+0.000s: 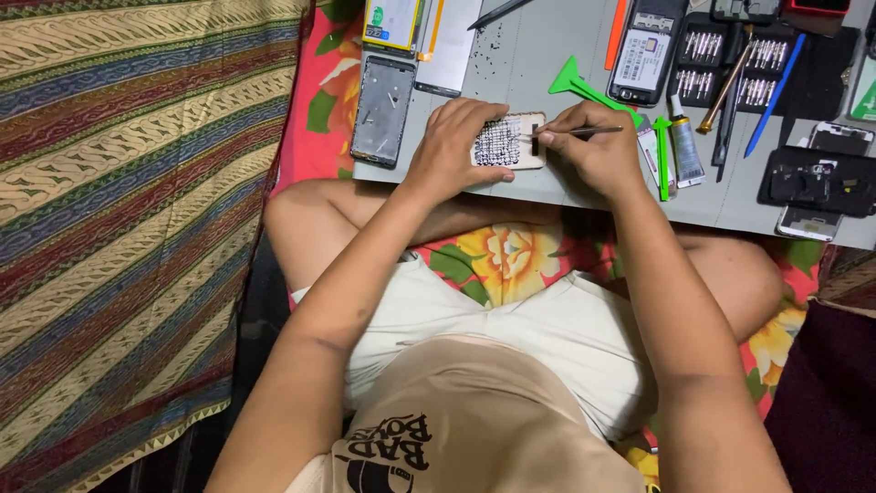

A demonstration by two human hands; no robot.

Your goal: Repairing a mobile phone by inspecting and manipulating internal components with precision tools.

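The left hand (pixel 453 146) lies flat on the near edge of the grey work mat (pixel 547 55), fingers loosely curled and pressed down on the left side of a small pale wooden block (pixel 507 141), which sits between the two hands. The top of the block is covered with a dense patch of tiny dark specks, probably small screws, though they are too fine to tell apart. The right hand (pixel 593 146) is at 3 o'clock from the block, its fingers pinched around slim metal tweezers (pixel 584 131); the tips point toward 9 o'clock and meet the block's right edge.

At 10 o'clock from the block lies a bare phone frame (pixel 381 110), with a display panel (pixel 392 23) beyond it at 11 o'clock. A scatter of tiny dark screws (pixel 493 41) dots the mat at 12 o'clock. A green plastic pry tool (pixel 584 87) lies at 1 o'clock, just beyond the right hand, and a second green pry stick (pixel 662 155) lies beside that hand at 3 o'clock, next to a small glue tube (pixel 684 146). Farther out at 2 o'clock are an opened phone (pixel 643 50), a black tray of screwdriver bits (pixel 730 64) and a blue spudger (pixel 774 96). A black phone part (pixel 817 178) rests at the mat's far right. The person sits cross-legged on a floral cloth (pixel 502 260), with a striped woven blanket (pixel 128 183) off at 9 o'clock.
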